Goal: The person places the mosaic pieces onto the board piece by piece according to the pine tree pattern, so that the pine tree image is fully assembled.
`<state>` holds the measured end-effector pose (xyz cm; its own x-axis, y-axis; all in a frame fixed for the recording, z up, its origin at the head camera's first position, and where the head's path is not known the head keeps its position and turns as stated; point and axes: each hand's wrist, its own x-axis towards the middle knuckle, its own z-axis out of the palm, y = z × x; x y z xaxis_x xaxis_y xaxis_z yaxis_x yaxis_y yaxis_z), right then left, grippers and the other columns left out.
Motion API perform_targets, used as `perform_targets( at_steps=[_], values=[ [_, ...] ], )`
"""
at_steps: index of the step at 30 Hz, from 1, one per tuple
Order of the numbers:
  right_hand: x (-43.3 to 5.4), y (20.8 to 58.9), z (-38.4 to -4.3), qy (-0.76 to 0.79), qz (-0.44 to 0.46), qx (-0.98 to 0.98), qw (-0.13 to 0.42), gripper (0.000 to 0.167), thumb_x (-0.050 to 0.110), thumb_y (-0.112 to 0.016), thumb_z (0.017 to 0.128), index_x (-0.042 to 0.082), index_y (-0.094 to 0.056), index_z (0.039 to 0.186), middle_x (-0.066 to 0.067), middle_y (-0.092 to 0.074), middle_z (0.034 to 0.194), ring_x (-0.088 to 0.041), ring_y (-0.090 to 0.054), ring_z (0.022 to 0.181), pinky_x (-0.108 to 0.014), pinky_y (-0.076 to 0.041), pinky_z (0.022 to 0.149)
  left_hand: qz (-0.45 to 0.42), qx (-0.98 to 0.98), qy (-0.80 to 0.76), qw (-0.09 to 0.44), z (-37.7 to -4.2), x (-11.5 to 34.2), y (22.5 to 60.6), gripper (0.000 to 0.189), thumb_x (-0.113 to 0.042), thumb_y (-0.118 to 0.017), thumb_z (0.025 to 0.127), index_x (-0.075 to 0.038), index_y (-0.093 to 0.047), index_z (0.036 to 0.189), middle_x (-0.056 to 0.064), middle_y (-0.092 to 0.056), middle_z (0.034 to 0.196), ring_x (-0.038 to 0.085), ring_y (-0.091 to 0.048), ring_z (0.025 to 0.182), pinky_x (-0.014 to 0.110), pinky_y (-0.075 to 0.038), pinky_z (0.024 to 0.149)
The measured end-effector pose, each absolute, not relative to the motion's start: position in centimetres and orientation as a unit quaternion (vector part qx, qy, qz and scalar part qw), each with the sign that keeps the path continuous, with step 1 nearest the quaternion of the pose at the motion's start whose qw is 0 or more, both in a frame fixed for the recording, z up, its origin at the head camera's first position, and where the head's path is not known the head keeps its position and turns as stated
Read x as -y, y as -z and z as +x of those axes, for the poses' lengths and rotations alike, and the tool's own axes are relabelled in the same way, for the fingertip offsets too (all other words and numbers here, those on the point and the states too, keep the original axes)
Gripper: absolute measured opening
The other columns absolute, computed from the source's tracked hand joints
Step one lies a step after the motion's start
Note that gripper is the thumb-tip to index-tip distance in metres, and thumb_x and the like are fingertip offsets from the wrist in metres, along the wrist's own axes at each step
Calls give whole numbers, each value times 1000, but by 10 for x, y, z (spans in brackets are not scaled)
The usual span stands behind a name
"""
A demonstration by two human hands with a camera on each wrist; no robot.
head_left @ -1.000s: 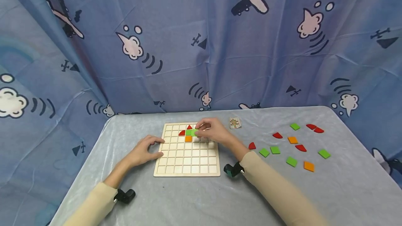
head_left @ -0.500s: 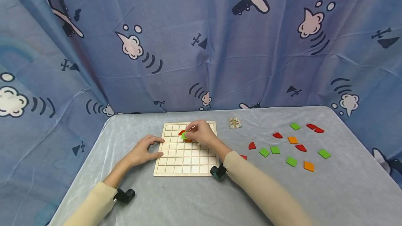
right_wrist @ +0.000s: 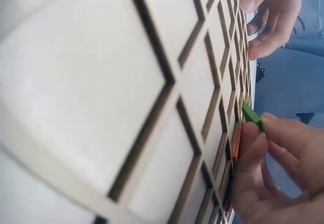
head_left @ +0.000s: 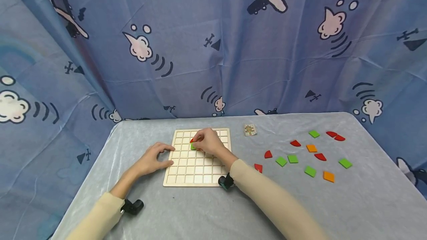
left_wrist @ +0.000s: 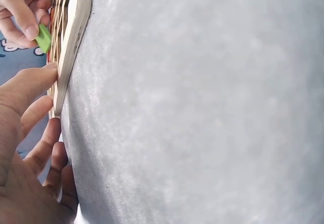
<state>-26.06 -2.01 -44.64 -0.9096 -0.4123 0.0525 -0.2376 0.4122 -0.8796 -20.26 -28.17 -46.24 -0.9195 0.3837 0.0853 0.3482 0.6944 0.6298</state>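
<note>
A square wooden grid board (head_left: 186, 171) lies on the table. My right hand (head_left: 211, 143) is over its upper part and pinches a green square tile (right_wrist: 251, 114) between thumb and fingers, tilted just above the cells. A red quarter-circle tile (head_left: 191, 140) shows beside those fingertips; an orange tile (right_wrist: 237, 142) sits in the grid under the hand, mostly hidden in the head view. My left hand (head_left: 153, 160) touches the board's left edge with thumb and index fingertip spread apart, holding nothing; its other fingers (left_wrist: 48, 150) hang loosely beside the edge.
Right of the board lie several loose tiles: green squares (head_left: 310, 171), orange squares (head_left: 328, 176) and red quarter-circles (head_left: 295, 143). A small pattern card (head_left: 250, 129) lies behind, to the board's right. A blue printed curtain (head_left: 186, 47) hangs behind the table (head_left: 186, 214).
My right hand has moved left and slightly nearer across the board with the green tile, uncovering a red tile on the table. The left hand stays at the board's edge.
</note>
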Motion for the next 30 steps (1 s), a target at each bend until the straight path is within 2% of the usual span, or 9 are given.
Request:
perform_targets(
  at_steps=[5, 12, 21, 30],
  values=[
    [25, 445, -262, 483, -195, -850, 80, 6, 1, -79, 87, -1, -73, 86, -7, -70, 75, -25, -69, 65, -25, -52, 55, 195, -922, -332, 28, -202, 282, 462, 44, -16, -82, 88, -9, -67, 128, 12, -58, 126, 32, -53, 109, 52, -41, 93],
    [29, 444, -262, 448, -188, -871, 69, 6, 4, -81, 86, 4, -75, 84, -1, -68, 72, -12, -63, 58, -25, -51, 53, 194, -921, -336, 28, -201, 282, 462, 43, -16, -82, 88, -9, -67, 128, 12, -58, 126, 34, -53, 110, 52, -42, 93],
    [30, 441, -261, 436, -181, -878, 77, 8, 6, -81, 86, 7, -75, 82, 1, -67, 73, -12, -61, 58, -25, -51, 52, 189, -922, -337, 28, -201, 281, 463, 43, -16, -83, 88, -10, -67, 127, 12, -58, 126, 34, -53, 111, 52, -41, 94],
    [25, 437, -265, 437, -186, -876, 81, 6, 6, -82, 85, 6, -76, 83, 1, -68, 79, -15, -61, 71, -28, -51, 63, 192, -921, -339, 28, -203, 282, 463, 43, -17, -83, 88, -10, -67, 127, 12, -58, 128, 34, -53, 111, 53, -41, 94]
  ],
)
